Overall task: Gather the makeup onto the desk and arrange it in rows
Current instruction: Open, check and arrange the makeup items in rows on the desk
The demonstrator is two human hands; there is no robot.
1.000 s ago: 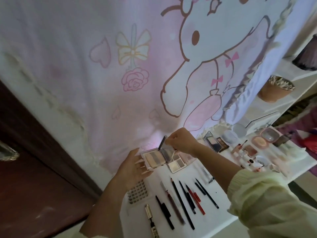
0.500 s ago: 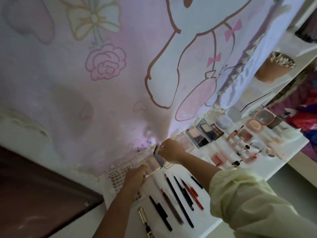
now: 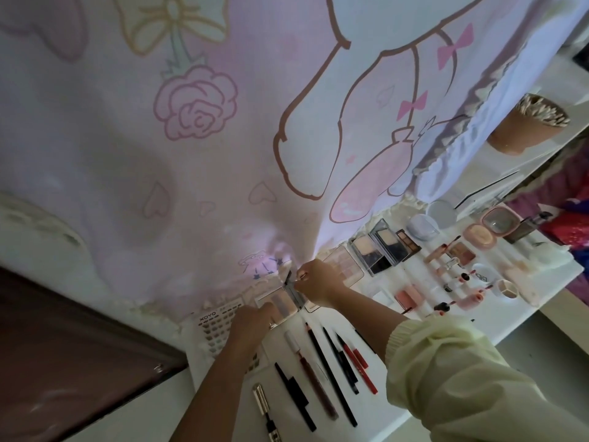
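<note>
White desk under a pink cartoon-print curtain: an open eyeshadow palette lies at its back edge, against the curtain hem. The left hand grips the palette's near corner with curled fingers; the right hand pinches its raised lid. Just left of the palette lies a sheet of nail tips. Nearer than the palette, pencils and liners lie side by side. Right of the palette sit more compacts and lip glosses

Right arm wears 1 pale-yellow sleeve (ribbed cuff).
</note>
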